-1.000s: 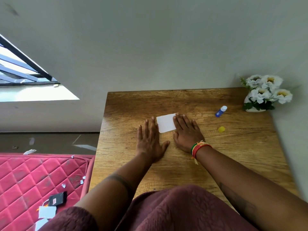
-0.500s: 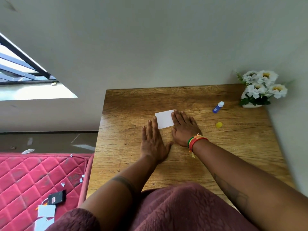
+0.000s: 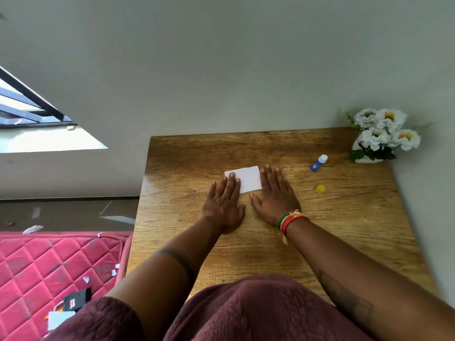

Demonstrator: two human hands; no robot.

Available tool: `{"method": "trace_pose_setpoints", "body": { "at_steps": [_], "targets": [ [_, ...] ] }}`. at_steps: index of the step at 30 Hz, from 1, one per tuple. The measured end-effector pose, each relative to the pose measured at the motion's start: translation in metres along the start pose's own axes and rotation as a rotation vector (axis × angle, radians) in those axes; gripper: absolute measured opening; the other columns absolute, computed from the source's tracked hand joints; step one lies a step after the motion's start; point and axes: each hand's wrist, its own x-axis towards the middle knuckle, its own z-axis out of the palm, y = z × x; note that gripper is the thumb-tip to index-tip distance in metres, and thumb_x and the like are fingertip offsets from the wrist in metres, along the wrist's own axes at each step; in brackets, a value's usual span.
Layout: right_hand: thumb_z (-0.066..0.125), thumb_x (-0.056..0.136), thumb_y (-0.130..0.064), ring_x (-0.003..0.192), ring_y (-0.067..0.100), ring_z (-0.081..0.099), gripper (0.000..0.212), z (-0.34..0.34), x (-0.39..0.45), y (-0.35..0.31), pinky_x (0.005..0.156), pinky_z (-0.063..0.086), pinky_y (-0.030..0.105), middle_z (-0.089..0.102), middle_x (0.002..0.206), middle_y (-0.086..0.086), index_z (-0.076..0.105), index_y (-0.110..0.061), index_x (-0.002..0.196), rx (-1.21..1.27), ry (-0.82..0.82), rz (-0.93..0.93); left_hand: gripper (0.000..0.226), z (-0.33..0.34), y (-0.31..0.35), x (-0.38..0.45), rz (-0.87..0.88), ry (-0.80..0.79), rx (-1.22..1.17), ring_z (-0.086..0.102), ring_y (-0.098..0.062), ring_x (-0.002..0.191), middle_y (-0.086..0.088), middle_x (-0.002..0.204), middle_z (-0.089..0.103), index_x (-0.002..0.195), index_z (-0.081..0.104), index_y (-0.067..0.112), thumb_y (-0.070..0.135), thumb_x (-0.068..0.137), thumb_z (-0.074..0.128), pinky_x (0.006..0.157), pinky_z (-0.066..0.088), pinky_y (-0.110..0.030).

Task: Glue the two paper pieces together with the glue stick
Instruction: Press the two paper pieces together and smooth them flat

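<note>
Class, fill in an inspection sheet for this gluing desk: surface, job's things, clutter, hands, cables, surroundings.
Surface: wooden table, against a grey wall.
Job's things: white paper flat on the table; glue stick lying uncapped to its right; yellow cap apart from it.
Clutter: vase of white flowers in the far right corner.
Hands: left hand and right hand flat, palms down, fingers on the paper's edges.
Cables: nothing seen.
Surroundings: pink mattress with paper scraps on the left; window.

Maroon textured garment (image 3: 246, 311), red-green thread bracelets (image 3: 289, 220)
</note>
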Motion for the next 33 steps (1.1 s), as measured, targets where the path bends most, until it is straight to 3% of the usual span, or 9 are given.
{"method": "trace_pose_setpoints", "body": {
  "at_steps": [3, 6, 10, 13, 17, 20, 23, 27, 33],
  "targets": [
    [0.041, 0.094, -0.058, 0.156, 0.033, -0.007, 0.088, 0.001, -0.004, -0.008, 0.124, 0.011, 0.052, -0.015, 0.17, 0.008, -0.01, -0.029, 0.16, 0.018, 0.042, -0.01, 0.083, 0.001, 0.006, 0.0, -0.022, -0.003, -0.009, -0.015, -0.029, 0.156, -0.013, 0.168, -0.025, 0.16, -0.017, 0.011, 0.057, 0.101, 0.02, 0.126, -0.006, -0.049],
    [0.033, 0.099, -0.056, 0.156, 0.032, -0.008, 0.073, 0.005, -0.012, -0.006, 0.124, 0.01, 0.059, -0.018, 0.169, 0.005, -0.004, -0.038, 0.16, -0.056, 0.022, -0.15, 0.082, 0.001, 0.009, 0.0, -0.044, 0.001, -0.008, -0.017, -0.029, 0.156, -0.013, 0.167, -0.026, 0.16, -0.016, 0.011, 0.057, 0.102, 0.019, 0.126, -0.006, -0.049],
    [0.027, 0.095, -0.071, 0.156, 0.03, -0.012, 0.086, 0.007, -0.022, 0.009, 0.126, 0.007, 0.048, -0.017, 0.169, 0.006, -0.005, -0.027, 0.162, -0.047, 0.021, -0.045, 0.084, -0.001, 0.008, -0.001, -0.025, -0.008, 0.005, -0.015, -0.031, 0.156, -0.014, 0.168, -0.024, 0.16, -0.017, 0.01, 0.058, 0.101, 0.019, 0.126, -0.006, -0.049],
    [0.031, 0.094, -0.07, 0.156, 0.03, -0.012, 0.092, 0.008, -0.023, 0.004, 0.126, 0.01, 0.049, -0.016, 0.17, 0.007, -0.006, -0.019, 0.162, -0.021, 0.05, -0.014, 0.085, -0.003, 0.008, 0.0, -0.028, -0.013, 0.015, -0.015, -0.032, 0.156, -0.015, 0.167, -0.025, 0.16, -0.018, 0.01, 0.059, 0.101, 0.02, 0.126, -0.006, -0.05],
    [0.034, 0.094, -0.067, 0.156, 0.037, -0.004, 0.086, 0.005, -0.023, -0.002, 0.124, 0.013, 0.053, -0.013, 0.169, 0.011, -0.002, -0.029, 0.161, -0.032, 0.058, -0.022, 0.085, -0.004, 0.01, -0.001, -0.029, -0.021, 0.005, -0.015, -0.032, 0.156, -0.015, 0.167, -0.024, 0.16, -0.017, 0.009, 0.058, 0.101, 0.02, 0.126, -0.004, -0.05],
    [0.035, 0.093, -0.067, 0.149, 0.041, 0.019, 0.072, -0.007, -0.013, -0.008, 0.113, 0.03, 0.057, 0.011, 0.166, 0.014, 0.021, -0.033, 0.155, -0.089, 0.044, 0.0, 0.08, -0.012, 0.012, 0.001, -0.038, -0.022, -0.01, -0.009, -0.033, 0.157, -0.016, 0.169, -0.017, 0.161, -0.009, 0.009, 0.054, 0.103, 0.023, 0.127, 0.002, -0.049],
    [0.04, 0.093, -0.062, 0.127, 0.036, 0.044, 0.055, -0.024, 0.008, -0.019, 0.094, 0.044, 0.052, 0.041, 0.144, 0.012, 0.045, -0.029, 0.138, -0.097, 0.086, 0.052, 0.072, -0.024, 0.016, 0.007, -0.044, -0.014, 0.005, 0.004, -0.036, 0.157, -0.018, 0.17, -0.003, 0.161, 0.006, 0.007, 0.047, 0.104, 0.024, 0.126, 0.013, -0.05],
    [0.037, 0.098, -0.061, 0.131, 0.036, 0.038, 0.061, -0.023, 0.02, -0.018, 0.097, 0.039, 0.054, 0.031, 0.151, 0.01, 0.024, -0.04, 0.153, -0.148, 0.0, 0.023, 0.064, -0.035, 0.019, 0.01, -0.043, -0.001, 0.015, 0.017, -0.037, 0.153, -0.02, 0.168, 0.011, 0.157, 0.022, 0.007, 0.044, 0.104, 0.027, 0.121, 0.023, -0.05],
    [0.037, 0.093, -0.062, 0.131, 0.035, 0.038, 0.075, -0.023, 0.019, -0.009, 0.098, 0.039, 0.051, 0.028, 0.153, 0.008, 0.022, -0.025, 0.156, -0.16, 0.015, 0.013, 0.064, -0.037, 0.013, 0.009, -0.034, -0.019, 0.017, 0.018, -0.036, 0.152, -0.017, 0.169, 0.01, 0.158, 0.02, 0.008, 0.041, 0.105, 0.031, 0.12, 0.025, -0.052]
  ]
}}
